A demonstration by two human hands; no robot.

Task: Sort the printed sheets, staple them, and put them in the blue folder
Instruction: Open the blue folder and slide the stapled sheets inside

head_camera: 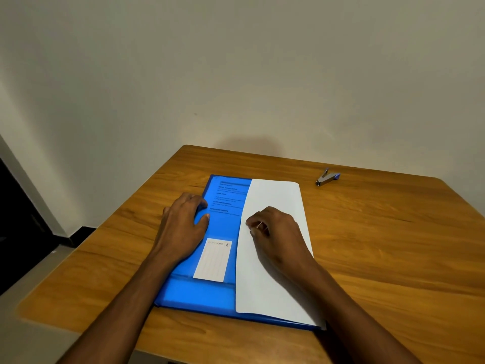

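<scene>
The blue folder (199, 292) lies flat in the middle of the wooden table, with printed text showing through its translucent cover. A white label (214, 261) sits on that cover. White sheets (275, 195) lie blank side up over the folder's right half, their left edge running down its middle. My left hand (181, 227) rests on the folder's left edge, fingertips and thumb pressing the cover. My right hand (275, 232) lies on the white sheets with curled fingers pinching their left edge. The stapler (328, 177), silver with a blue end, lies apart at the far right.
The table (380, 245) stands against a plain wall; its left edge drops to the floor beside a dark doorway (15, 219). Bare wood lies to the right of the folder and around the stapler.
</scene>
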